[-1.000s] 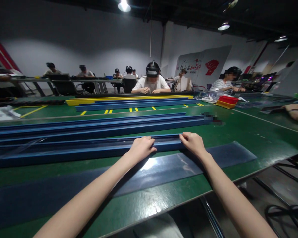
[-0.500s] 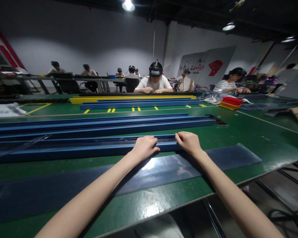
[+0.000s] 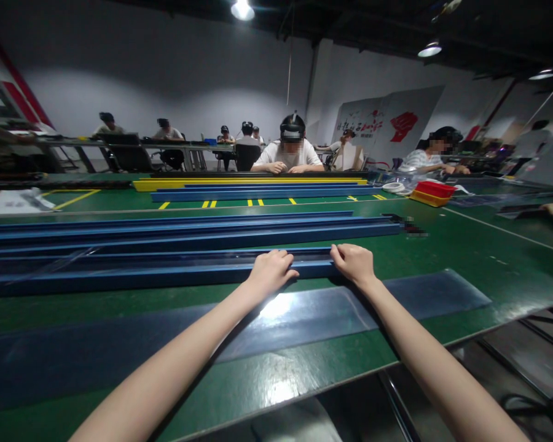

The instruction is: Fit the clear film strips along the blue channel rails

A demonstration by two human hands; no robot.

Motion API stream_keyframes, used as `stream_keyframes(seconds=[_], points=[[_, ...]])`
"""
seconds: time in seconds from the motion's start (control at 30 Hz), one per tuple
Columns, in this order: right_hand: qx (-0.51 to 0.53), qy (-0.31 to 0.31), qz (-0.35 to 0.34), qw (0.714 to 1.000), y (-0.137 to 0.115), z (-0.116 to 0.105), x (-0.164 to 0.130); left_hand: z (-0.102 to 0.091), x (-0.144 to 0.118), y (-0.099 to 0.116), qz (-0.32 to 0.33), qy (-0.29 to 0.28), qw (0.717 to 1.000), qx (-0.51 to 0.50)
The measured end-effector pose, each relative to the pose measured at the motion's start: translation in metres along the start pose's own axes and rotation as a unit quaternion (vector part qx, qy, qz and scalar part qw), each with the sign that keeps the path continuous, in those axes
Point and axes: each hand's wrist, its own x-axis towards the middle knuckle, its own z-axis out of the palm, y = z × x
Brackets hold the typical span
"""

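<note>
A long blue channel-shaped profile (image 3: 133,276) lies across the green table, its right end between and under my hands. My left hand (image 3: 271,270) is closed over the channel a little short of that end, fingers curled inside and thumb along the near wall. At the very end, my right hand (image 3: 354,263) is closed, fingers curled against the channel's tip. Clear film shows inside the channel; whether my fingertips also pinch it is hidden. Nearer me, a long transparent plastic strip (image 3: 304,313) lies flat under my forearms.
More blue profiles (image 3: 276,230) lie just behind, with a blurred dark object (image 3: 412,227) at their right end. Farther back are yellow profiles (image 3: 249,183) and a red and yellow bin (image 3: 432,193). A co-worker (image 3: 288,153) sits opposite. The table's edge (image 3: 341,380) is close to me.
The view has shifted slightly, moving most things a little rightward in the picture. Both hands keep their places on the blue profile, with barely any movement.
</note>
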Motion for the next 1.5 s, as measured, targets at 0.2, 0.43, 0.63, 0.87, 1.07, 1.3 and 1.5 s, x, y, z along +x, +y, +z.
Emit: stream_keyframes(seconds=[0.2, 0.43, 0.63, 0.87, 1.07, 1.3, 1.5], points=[[0.023, 0.048, -0.025, 0.998, 0.005, 0.006, 0.000, 0.002, -0.002, 0.000, 0.004, 0.007, 1.000, -0.009], [0.023, 0.042, -0.021, 0.999, 0.005, 0.007, 0.001, 0.000, -0.002, 0.001, 0.004, 0.005, 1.000, -0.010], [0.019, 0.039, -0.012, 0.999, 0.004, 0.005, -0.001, -0.001, -0.003, 0.001, 0.003, -0.001, 1.000, -0.012], [0.012, 0.027, 0.003, 1.000, 0.007, 0.005, -0.002, 0.001, -0.003, 0.000, 0.006, -0.001, 1.000, -0.005], [0.007, 0.002, -0.042, 0.999, 0.006, -0.001, -0.002, 0.003, -0.004, -0.001, 0.010, 0.004, 1.000, 0.002], [0.013, 0.010, -0.152, 0.988, -0.026, -0.009, 0.002, 0.003, -0.004, -0.004, 0.017, 0.000, 1.000, 0.014], [0.015, -0.034, -0.156, 0.987, -0.042, -0.007, 0.008, -0.002, -0.006, -0.006, 0.009, -0.020, 0.999, 0.025]])
